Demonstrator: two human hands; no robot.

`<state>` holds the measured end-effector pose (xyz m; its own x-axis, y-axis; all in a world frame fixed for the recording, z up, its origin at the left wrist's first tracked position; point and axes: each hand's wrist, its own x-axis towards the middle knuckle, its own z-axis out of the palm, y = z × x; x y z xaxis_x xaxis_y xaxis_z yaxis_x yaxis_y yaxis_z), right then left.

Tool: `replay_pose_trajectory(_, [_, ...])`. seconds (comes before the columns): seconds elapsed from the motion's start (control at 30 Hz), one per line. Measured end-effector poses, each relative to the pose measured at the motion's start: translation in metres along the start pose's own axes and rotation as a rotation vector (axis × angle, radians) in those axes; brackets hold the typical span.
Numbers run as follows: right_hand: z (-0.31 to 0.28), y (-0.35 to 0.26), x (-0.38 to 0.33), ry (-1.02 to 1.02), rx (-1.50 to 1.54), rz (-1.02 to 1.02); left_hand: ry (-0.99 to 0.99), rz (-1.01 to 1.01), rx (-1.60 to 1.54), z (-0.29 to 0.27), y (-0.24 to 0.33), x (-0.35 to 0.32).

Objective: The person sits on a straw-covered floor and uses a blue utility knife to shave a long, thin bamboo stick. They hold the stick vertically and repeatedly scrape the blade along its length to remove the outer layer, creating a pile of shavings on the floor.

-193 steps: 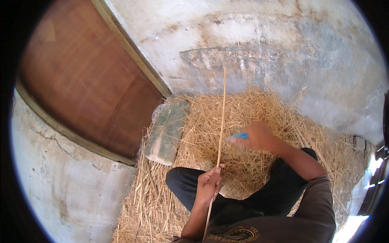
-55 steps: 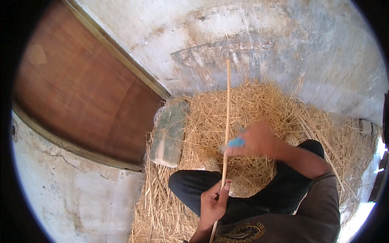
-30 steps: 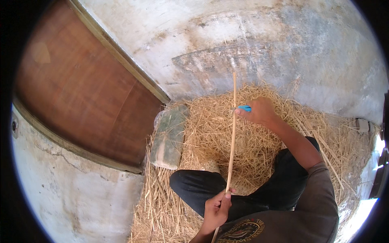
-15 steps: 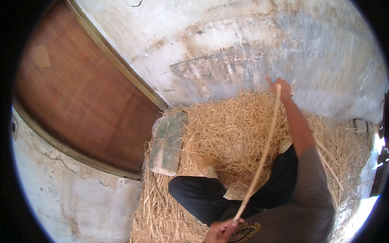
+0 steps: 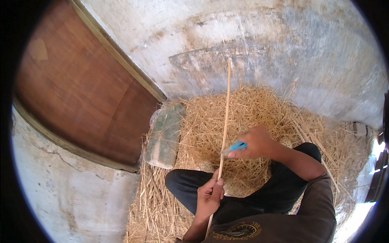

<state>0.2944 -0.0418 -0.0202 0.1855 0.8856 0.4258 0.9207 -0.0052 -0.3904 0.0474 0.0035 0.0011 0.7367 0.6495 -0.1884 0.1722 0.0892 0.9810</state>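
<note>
A long pale bamboo strip (image 5: pixel 227 97) slants up from my lap, its far end in front of the wall. My left hand (image 5: pixel 209 195) is closed round its lower part, close to my body. In my right hand (image 5: pixel 256 143) is a small knife with a blue handle (image 5: pixel 237 146). Its short blade, partly blurred, lies against the strip a little above my left hand. The strip's lowest end runs down beside my shirt.
Straw-like shavings (image 5: pixel 239 111) cover the floor around my crossed legs. A greenish block (image 5: pixel 166 135) lies left of them, beside a brown wooden door panel (image 5: pixel 85 85). Ahead stands a stained plaster wall (image 5: pixel 279 48). Longer loose strips (image 5: pixel 330 176) lie to the right.
My right hand has come back from near the wall to the strip's lower part. My left hand has moved up and forward, and the strip now points more to the left.
</note>
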Motion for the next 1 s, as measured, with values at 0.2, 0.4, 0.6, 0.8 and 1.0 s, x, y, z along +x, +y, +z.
replay_pose_trajectory(0.2, [0.002, 0.000, 0.016, -0.137, -0.065, 0.158, 0.032, 0.066, 0.020, -0.001, -0.006, -0.010])
replay_pose_trajectory(0.4, [0.020, 0.007, 0.027, -0.071, -0.054, 0.155, 0.059, 0.140, 0.215, -0.002, -0.008, -0.019])
replay_pose_trajectory(0.6, [0.036, -0.015, 0.007, -0.015, 0.024, -0.031, 0.060, 0.137, 0.134, -0.006, -0.013, -0.018])
replay_pose_trajectory(0.8, [0.030, 0.014, 0.028, -0.001, -0.066, 0.176, 0.018, 0.126, 0.053, -0.004, -0.021, -0.031])
replay_pose_trajectory(1.0, [0.039, -0.015, 0.023, -0.022, -0.028, -0.054, 0.102, 0.152, 0.228, -0.016, -0.007, -0.037])
